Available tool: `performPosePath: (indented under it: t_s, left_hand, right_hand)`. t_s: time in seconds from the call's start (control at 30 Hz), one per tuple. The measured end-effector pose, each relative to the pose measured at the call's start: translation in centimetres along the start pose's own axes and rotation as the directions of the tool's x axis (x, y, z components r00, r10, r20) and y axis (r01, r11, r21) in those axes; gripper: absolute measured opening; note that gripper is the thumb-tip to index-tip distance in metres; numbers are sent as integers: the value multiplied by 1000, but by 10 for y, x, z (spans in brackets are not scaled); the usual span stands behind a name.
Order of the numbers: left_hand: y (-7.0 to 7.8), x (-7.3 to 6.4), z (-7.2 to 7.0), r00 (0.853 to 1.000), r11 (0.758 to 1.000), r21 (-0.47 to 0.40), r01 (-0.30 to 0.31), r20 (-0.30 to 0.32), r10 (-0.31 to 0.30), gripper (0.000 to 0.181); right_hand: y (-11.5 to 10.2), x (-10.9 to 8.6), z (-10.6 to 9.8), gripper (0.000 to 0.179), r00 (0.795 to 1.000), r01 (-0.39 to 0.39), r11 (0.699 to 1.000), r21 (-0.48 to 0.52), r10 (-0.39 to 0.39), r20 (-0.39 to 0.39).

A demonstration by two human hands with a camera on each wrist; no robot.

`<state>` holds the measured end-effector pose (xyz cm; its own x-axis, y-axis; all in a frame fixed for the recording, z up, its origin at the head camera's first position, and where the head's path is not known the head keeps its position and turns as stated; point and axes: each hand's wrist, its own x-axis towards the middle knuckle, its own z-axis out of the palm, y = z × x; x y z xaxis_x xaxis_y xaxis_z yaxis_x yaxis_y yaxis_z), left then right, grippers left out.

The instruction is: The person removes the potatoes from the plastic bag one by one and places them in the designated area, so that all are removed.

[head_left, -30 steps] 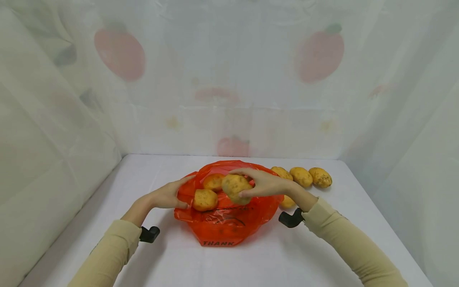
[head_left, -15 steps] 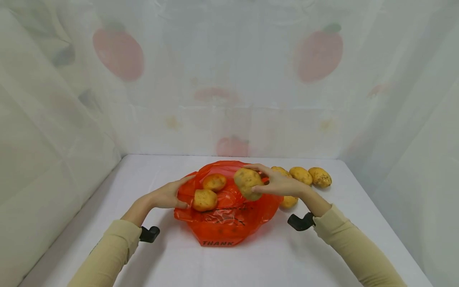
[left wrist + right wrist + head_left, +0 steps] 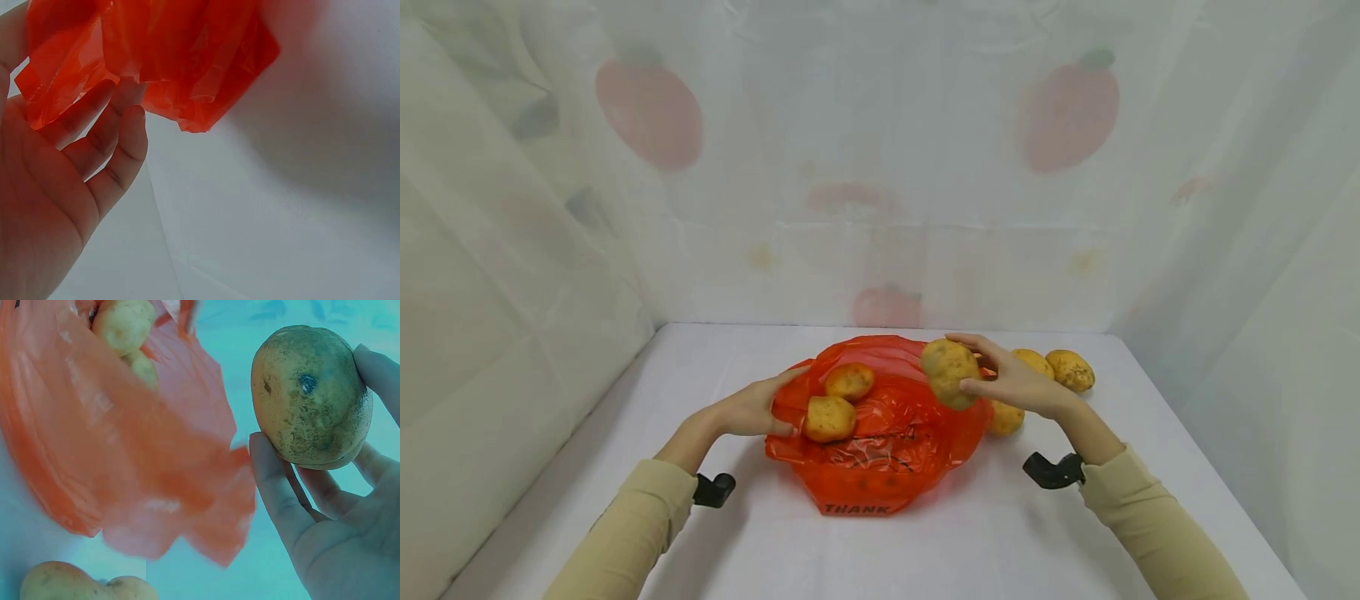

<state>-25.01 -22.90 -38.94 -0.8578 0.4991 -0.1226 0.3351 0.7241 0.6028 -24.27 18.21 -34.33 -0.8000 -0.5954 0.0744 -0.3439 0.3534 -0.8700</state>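
Observation:
A red plastic bag (image 3: 880,487) lies open on the white table with two potatoes visible inside, one potato (image 3: 850,381) behind another potato (image 3: 829,418). My left hand (image 3: 748,408) holds the bag's left rim; in the left wrist view its fingers bend behind the red film (image 3: 181,56). At the bag's right side, my right hand (image 3: 1022,383) grips a potato (image 3: 950,372) between thumb and fingers, raised above the rim. In the right wrist view this held potato (image 3: 312,397) shows a dark spot, apart from the bag.
Right of the bag, loose potatoes lie on the white table (image 3: 700,542): a far potato (image 3: 1071,370), a partly hidden potato (image 3: 1032,361) beside it, and a nearer potato (image 3: 1004,419) against the bag. White curtains with fruit prints (image 3: 880,125) enclose the table.
My right hand has moved rightward with the potato, from over the middle of the bag to its right rim. The left hand and the bag have hardly moved.

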Motion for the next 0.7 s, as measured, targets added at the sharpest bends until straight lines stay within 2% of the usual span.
performPosePath:
  t_s: [0.47,0.7]
  left_hand:
    - [0,0,1,1000,1000,1,12,-5,-12,90]
    - [1,0,2,1000,1000,-1,20,-1,-20,90]
  right_hand:
    - [12,-23,-14,64,996,15,1000,17,-13,-90]
    - [22,-34,-22,63,991,-17,997,70,25,-128]
